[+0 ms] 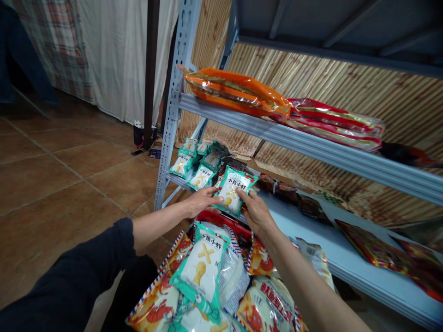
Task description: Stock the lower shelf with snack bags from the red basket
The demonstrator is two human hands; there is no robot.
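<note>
A green-and-white snack bag [232, 196] is held between my two hands, just in front of the lower shelf. My left hand [204, 203] grips its left edge, thumb on the front. On its right edge my right hand [255, 210] closes the same way, fingers partly hidden behind. Below, a red basket [238, 226] is heaped with snack bags. A like green-and-white bag [204, 263] lies on top there, over larger bags with red-and-blue striped edges [268, 304]. More green-and-white bags [201, 176] stand in rows at the lower shelf's left end.
The metal rack's post [173, 101] rises left of the bags. Orange [238, 90] and red packets [335, 122] lie on the upper shelf. Dark packets [374, 242] lie along the lower shelf [294, 226]. A person's legs [26, 60] show at far left; small boxes [155, 148] sit on the floor.
</note>
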